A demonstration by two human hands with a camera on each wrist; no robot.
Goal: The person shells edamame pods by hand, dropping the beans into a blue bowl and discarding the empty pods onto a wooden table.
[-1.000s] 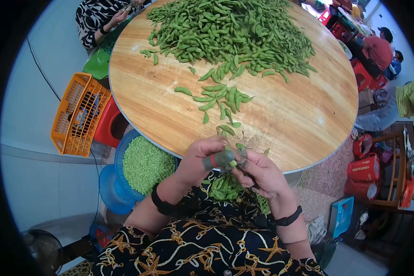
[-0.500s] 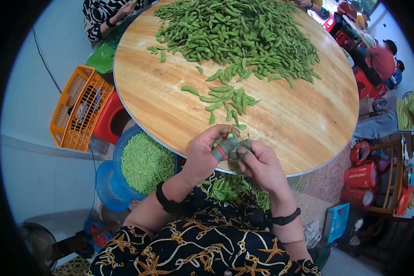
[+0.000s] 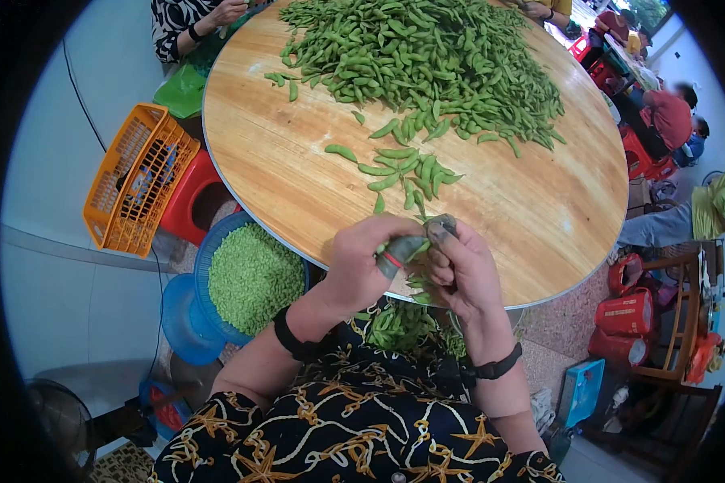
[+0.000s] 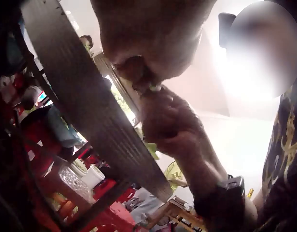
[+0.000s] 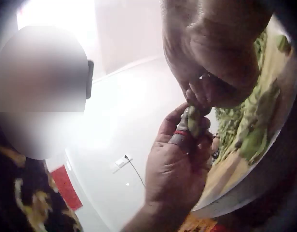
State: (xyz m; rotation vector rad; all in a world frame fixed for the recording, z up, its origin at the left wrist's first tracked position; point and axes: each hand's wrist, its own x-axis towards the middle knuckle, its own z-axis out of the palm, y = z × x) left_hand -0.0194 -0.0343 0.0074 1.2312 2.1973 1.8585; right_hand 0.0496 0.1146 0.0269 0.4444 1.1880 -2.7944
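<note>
My left hand (image 3: 358, 262) pinches a green edamame pod (image 5: 193, 122) between its thumb and fingers, just over the table's near edge. A grey cover with a red band (image 3: 389, 259) wraps its thumb. Close beside it, my right hand (image 3: 467, 270) has its fingers curled in, with a grey cover (image 3: 441, 226) on its thumb. In the right wrist view its fingertips meet the top end of the pod. Several loose pods (image 3: 415, 171) lie on the round wooden table (image 3: 532, 217) beyond my hands, in front of a large pod heap (image 3: 427, 64).
A blue basket (image 3: 204, 274) of shelled beans stands at lower left, beside a blue basin (image 3: 184, 322). An orange crate (image 3: 105, 197) rests by a red stool (image 3: 192, 201). Green pods or husks (image 3: 399, 328) sit below the table edge, by my lap. Other people sit around.
My hands stay together near the table edge while the fingers shift around the pod. The right thumb has moved up. The head view has shifted slightly.
</note>
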